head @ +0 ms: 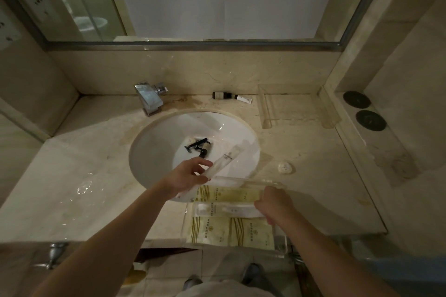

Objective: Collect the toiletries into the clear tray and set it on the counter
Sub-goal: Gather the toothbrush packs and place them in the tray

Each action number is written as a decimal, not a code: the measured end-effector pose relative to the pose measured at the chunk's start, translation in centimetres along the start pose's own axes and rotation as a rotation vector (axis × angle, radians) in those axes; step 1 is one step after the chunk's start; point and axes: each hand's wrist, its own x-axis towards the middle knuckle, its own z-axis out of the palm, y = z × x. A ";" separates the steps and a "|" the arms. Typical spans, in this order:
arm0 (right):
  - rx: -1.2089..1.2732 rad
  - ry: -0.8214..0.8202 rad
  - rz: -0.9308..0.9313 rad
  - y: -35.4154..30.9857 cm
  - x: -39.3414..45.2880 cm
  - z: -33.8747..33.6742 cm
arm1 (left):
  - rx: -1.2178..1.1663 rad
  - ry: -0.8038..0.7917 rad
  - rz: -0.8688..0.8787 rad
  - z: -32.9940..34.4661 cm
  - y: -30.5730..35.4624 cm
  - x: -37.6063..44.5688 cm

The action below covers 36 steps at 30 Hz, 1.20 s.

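Clear acrylic tray sits at the counter's front edge, partly overhanging, holding cream-and-yellow striped sachets and a long white wrapped packet lying crosswise. Left hand reaches forward over the rim of the white round sink, thumb and fingers pinched around the near end of a long clear-wrapped white toiletry packet. Packet's long axis runs diagonally, near end at the hand, far end pointing up-right over the basin, tilted. Right hand rests on the tray's right side, fingers curled down over the tray; whether it grips the wall, cannot tell. Black razor and small dark-capped bottle lie in the sink bottom. Dark bottle and small white tube lie end to end at the back of the beige marble counter. Round white soap sits right of the sink.
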 end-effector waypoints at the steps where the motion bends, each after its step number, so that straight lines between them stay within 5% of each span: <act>1: -0.124 0.020 -0.038 -0.2 0.1 -0.1 | -0.005 0.004 0.000 0.0 -0.1 0.1; 6: -0.338 0.112 -0.106 -2.2 -0.1 -1.5 | 0.032 -0.008 0.018 0.4 0.2 0.3; 8: -0.138 0.106 -0.108 -3.1 0.0 -2.1 | 0.064 -0.041 0.026 0.5 0.5 0.4; 12: 0.766 -0.339 -0.050 -4.9 -0.3 -2.6 | 0.090 -0.067 0.036 1.5 1.1 0.5; 19: 0.903 -0.174 -0.209 -5.7 0.9 -2.2 | 0.196 -0.258 0.004 4.3 1.5 1.0; 22: 0.813 -0.078 -0.257 -5.6 1.3 -3.1 | 0.166 -0.175 -0.037 3.9 2.4 0.8; 28: 0.177 -0.122 -0.427 -4.3 1.9 -3.4 | -0.447 0.093 -0.050 1.3 2.1 1.2; 32: 0.038 -0.185 -0.453 -4.0 1.9 -1.7 | -0.010 -0.049 -0.078 0.9 1.5 0.6; 36: 0.027 -0.109 -0.414 -4.0 1.9 0.2 | 0.410 0.009 -0.153 1.8 0.4 0.6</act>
